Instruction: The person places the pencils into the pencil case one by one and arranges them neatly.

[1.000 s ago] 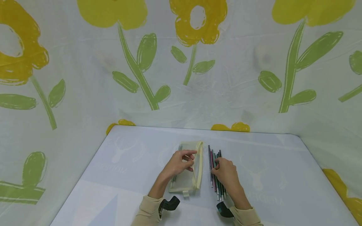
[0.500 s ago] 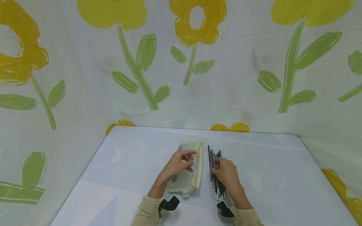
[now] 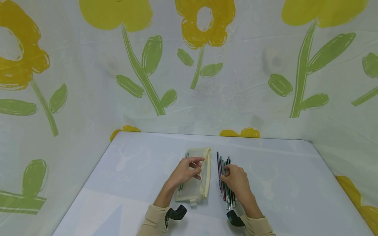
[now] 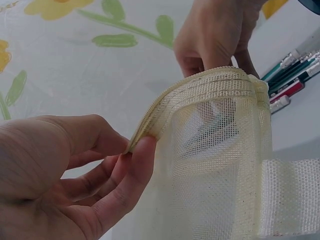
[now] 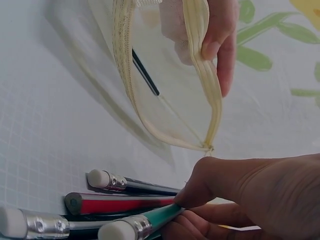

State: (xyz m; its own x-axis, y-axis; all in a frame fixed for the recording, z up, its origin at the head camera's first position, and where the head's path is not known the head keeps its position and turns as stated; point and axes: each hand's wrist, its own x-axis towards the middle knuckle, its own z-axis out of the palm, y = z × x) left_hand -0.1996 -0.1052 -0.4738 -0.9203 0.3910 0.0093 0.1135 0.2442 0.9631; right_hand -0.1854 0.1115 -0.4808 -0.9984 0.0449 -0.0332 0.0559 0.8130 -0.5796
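My left hand (image 3: 188, 169) pinches the zipped edge of a pale yellow mesh pencil pouch (image 4: 212, 155), holding its mouth apart. In the right wrist view a dark pencil (image 5: 146, 74) shows inside the pouch. Right of the pouch, my right hand (image 3: 236, 178) is over a bunch of pencils (image 3: 220, 177) lying on the table. Its thumb and fingers pinch a green pencil (image 5: 162, 216) with a white eraser. Close to it lie a red pencil (image 5: 120, 203) and a dark pencil with an eraser (image 5: 137, 185). Fingers hide the far part of the green pencil.
The white table (image 3: 289, 177) has faint printed patterns and ends at a back edge against a flower-printed curtain (image 3: 236, 98). A fabric tab (image 4: 290, 197) sticks out from the pouch's near end. Black wrist cameras (image 3: 177, 213) sit near both sleeves.
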